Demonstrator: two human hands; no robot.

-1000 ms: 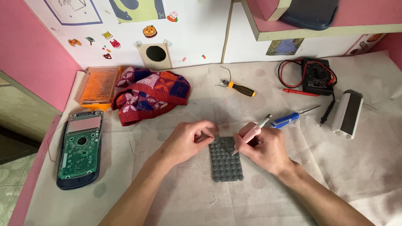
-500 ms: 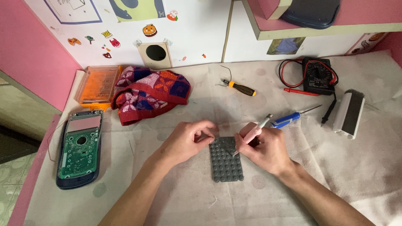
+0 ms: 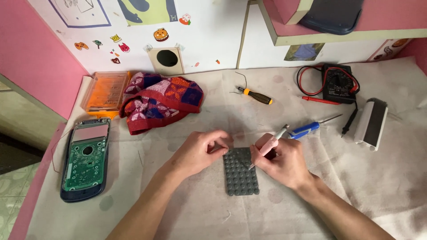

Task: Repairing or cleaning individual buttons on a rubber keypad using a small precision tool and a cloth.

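Observation:
A grey rubber keypad mat [image 3: 240,175] with rows of round buttons lies flat on the white cloth in front of me. My left hand [image 3: 200,151] pinches its upper left corner with curled fingers. My right hand [image 3: 282,162] grips a pink-handled tool [image 3: 272,143] like a pen, its thin tip touching the mat's upper right part. What the tip touches is too small to tell.
An opened device with a green circuit board [image 3: 85,158] lies at the left. An orange parts box [image 3: 104,91] and a patterned red cloth [image 3: 160,101] sit behind. A black-orange screwdriver [image 3: 255,95], blue screwdriver [image 3: 307,129], multimeter [image 3: 338,83] with leads and a black-white casing [image 3: 372,123] lie at the right.
Almost nothing differs. My right hand has shifted the pink tool's tip very slightly on the mat; my left hand stays on the corner.

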